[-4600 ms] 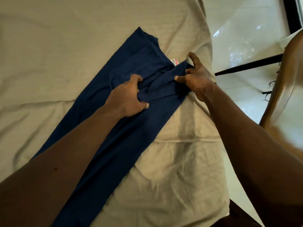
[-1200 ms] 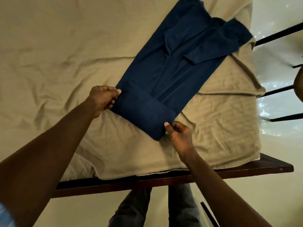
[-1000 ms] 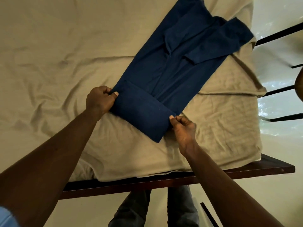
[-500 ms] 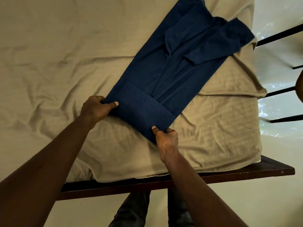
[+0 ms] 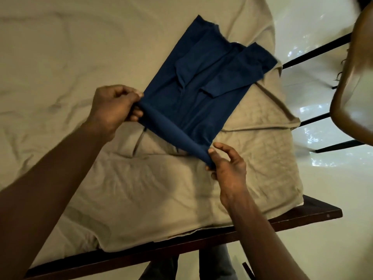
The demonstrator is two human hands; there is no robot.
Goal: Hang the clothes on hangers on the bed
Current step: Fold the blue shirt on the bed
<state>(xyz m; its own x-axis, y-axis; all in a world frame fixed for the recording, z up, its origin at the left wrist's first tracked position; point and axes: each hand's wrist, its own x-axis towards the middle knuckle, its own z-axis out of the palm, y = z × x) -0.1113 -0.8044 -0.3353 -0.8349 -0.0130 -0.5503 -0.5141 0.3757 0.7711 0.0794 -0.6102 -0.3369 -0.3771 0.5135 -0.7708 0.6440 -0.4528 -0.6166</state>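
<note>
A dark blue shirt (image 5: pixel 201 81) lies folded lengthwise on the beige bed sheet (image 5: pixel 60 57), its sleeves tucked across the top. Its near end is lifted off the sheet in a fold. My left hand (image 5: pixel 115 106) grips the left corner of that fold, fingers curled round the cloth. My right hand (image 5: pixel 228 166) pinches the right corner between thumb and forefinger, the other fingers spread loosely. No hanger is in view.
The dark wooden bed frame (image 5: pixel 302 215) runs along the near edge, with my legs below it. Black rails (image 5: pixel 314 47) and a shiny brown curved object (image 5: pixel 355 93) stand to the right over a pale glossy floor.
Both hands have lifted the shirt's folded lower end and carried it further up over the body. The sheet beneath has bunched slightly.
</note>
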